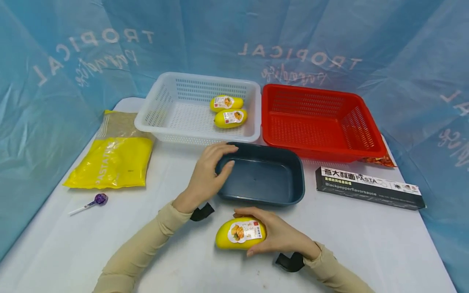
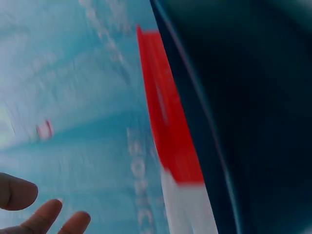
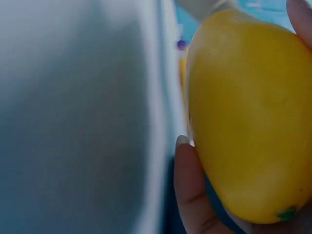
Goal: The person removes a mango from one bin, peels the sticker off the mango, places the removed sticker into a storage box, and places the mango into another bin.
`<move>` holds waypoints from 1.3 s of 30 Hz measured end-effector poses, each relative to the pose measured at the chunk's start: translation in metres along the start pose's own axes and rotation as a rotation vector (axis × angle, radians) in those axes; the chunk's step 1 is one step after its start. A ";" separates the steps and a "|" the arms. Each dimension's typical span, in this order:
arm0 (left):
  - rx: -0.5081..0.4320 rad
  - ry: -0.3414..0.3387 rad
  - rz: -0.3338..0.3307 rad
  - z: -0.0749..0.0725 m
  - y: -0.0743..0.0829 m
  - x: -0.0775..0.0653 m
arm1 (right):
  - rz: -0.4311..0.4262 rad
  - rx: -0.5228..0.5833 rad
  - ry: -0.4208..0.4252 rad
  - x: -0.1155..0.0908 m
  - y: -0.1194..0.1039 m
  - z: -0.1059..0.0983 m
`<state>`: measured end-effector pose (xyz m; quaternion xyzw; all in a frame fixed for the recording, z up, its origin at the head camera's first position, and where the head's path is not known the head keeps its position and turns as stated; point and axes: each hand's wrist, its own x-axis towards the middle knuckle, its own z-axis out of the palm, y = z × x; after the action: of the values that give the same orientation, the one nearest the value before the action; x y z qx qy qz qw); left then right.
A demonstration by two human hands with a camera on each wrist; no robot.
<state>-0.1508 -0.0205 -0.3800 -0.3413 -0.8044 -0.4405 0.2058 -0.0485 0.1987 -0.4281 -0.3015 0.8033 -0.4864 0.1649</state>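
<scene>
My right hand [image 1: 280,234] grips a yellow mango [image 1: 229,238] with a white printed sticker, just in front of the dark blue tray [image 1: 256,201]. Up close in the right wrist view, the mango [image 3: 248,117] fills the right side, a small green spot at its lower end. Over the left end of the tray hovers my left hand [image 1: 207,173], thumb and fingers spread apart with nothing between them. In the left wrist view its fingers [image 2: 45,217] show apart from the tray's dark wall [image 2: 253,117]. Two more stickered mangoes [image 1: 231,118] lie in the white basket [image 1: 198,136].
A red basket [image 1: 315,150] stands beside the white one at the back. On the right lies a black pasta box [image 1: 370,191], with a partly hidden packet [image 1: 381,160] behind it. A yellow pasta bag [image 1: 110,162] and a purple lollipop [image 1: 100,199] lie at left.
</scene>
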 end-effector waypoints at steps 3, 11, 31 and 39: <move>-0.027 -0.085 0.063 0.005 0.014 -0.006 | 0.039 0.017 0.000 0.001 0.009 0.004; 0.051 -0.308 0.162 0.020 0.037 -0.024 | 0.037 -0.040 0.065 0.003 0.024 0.004; 0.375 -0.573 0.208 0.037 0.062 -0.049 | 0.054 -0.126 0.045 -0.012 0.044 -0.004; 0.310 -0.558 0.136 0.033 0.060 -0.051 | 0.033 -0.164 0.063 -0.006 0.043 0.001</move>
<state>-0.0734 0.0120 -0.3955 -0.4665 -0.8626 -0.1875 0.0559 -0.0576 0.2171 -0.4666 -0.2852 0.8502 -0.4254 0.1220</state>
